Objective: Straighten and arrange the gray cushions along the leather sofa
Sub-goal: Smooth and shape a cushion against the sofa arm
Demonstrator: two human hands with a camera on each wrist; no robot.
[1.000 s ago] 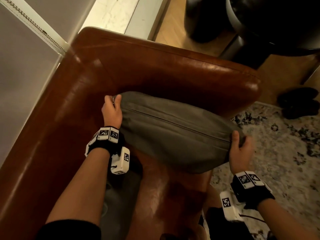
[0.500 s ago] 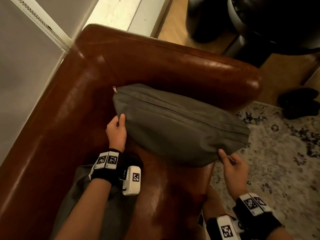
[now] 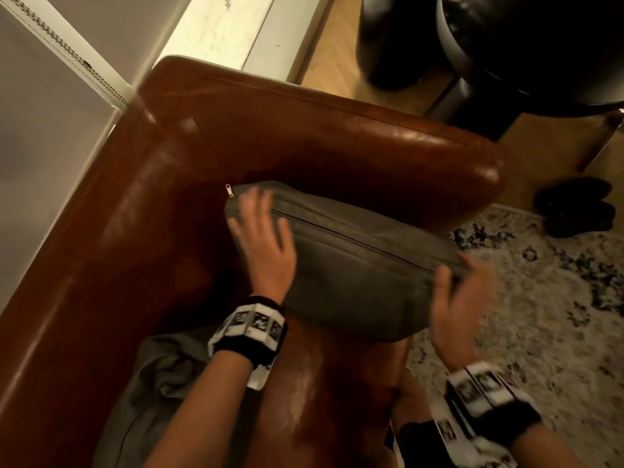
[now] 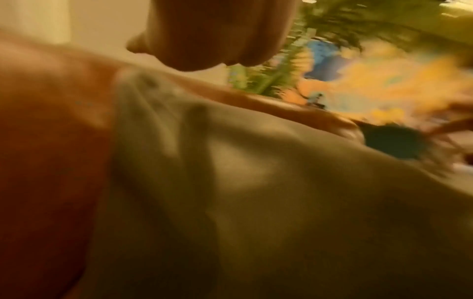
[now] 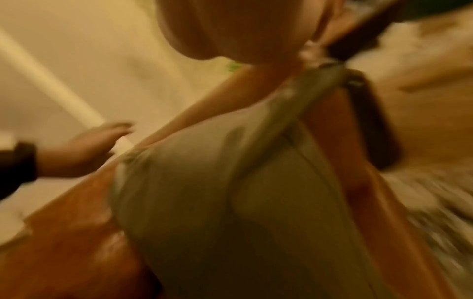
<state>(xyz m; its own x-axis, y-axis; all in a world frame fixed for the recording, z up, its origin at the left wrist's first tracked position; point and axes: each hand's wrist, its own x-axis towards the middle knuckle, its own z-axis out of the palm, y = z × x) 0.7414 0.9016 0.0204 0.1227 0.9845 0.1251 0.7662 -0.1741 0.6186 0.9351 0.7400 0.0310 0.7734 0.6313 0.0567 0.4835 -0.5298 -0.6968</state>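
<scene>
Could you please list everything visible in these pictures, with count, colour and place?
Sofa: one, brown leather, filling the corner by the wall.
Cushion: one, gray, standing against the sofa arm, zipper edge up.
Second cushion: one, gray, crumpled on the seat, bottom left.
Rug: one, pale with dark pattern, on the floor at right.
Shoes: dark, count unclear, at the rug's edge.
Chair: one, dark, top right.
Left hand: open, at the cushion's left end.
Right hand: open, blurred, at its right end.
</scene>
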